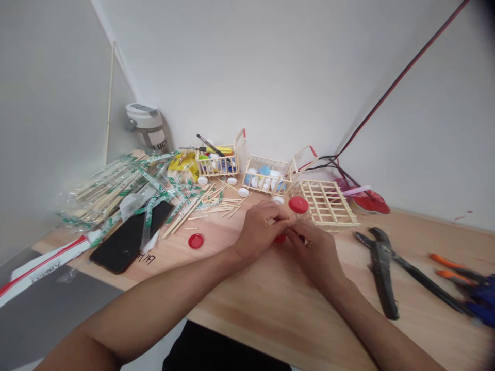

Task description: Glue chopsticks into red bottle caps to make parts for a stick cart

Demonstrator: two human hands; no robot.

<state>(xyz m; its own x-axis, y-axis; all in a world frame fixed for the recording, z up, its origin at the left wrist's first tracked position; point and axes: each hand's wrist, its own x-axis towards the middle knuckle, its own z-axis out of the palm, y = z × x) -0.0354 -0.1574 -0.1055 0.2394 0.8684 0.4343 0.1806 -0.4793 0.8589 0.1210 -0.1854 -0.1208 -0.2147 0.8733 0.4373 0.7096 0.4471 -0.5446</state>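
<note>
My left hand and my right hand meet above the table, fingertips pinched together on a small piece with red bottle caps. One red cap stands out above the fingertips. Below them shows part of another red cap; whatever joins the two is mostly hidden by my fingers. Just behind the hands are a small cart made of sticks, with white and blue caps inside, and a flat stick lattice. A loose red cap lies left of my left hand.
Another stick cart holds caps and pens. Left are bagged chopsticks, cut sticks, a phone and a tumbler. Right lie black-handled pliers, orange-handled pliers and a red item near cables.
</note>
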